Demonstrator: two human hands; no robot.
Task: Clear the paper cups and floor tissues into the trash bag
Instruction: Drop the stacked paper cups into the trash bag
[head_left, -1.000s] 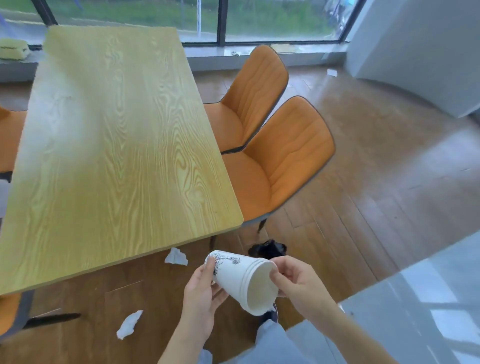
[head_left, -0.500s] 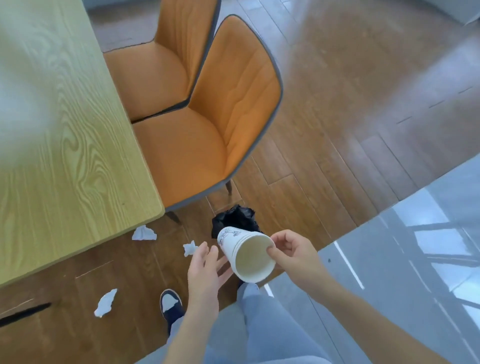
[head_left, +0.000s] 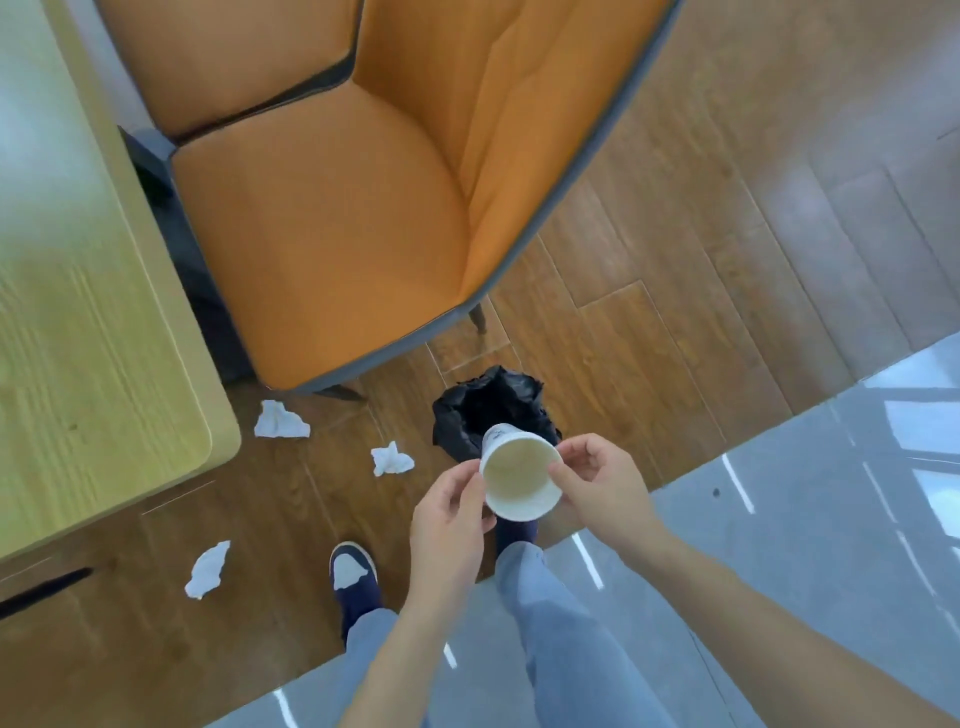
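The trash bag (head_left: 493, 410) sits on the floor (head_left: 675, 291), its mouth open upward. Just behind it stands a chair (head_left: 363, 208), one leg close to the bag's far edge. Well left of the bag is the surface (head_left: 78, 322), with the chair's seat beside its edge. A paper cup (head_left: 519, 480) is held just in front of the bag, overlapping its near rim, with the left hand (head_left: 449, 514) on its left side and the right hand (head_left: 602, 483) on its right. Three tissues lie on the floor left of the bag: the nearest tissue (head_left: 392, 460) close by, another tissue (head_left: 280, 420) farther left near the chair's front leg, the last tissue (head_left: 208, 569) farthest, beside the left shoe (head_left: 353, 571).
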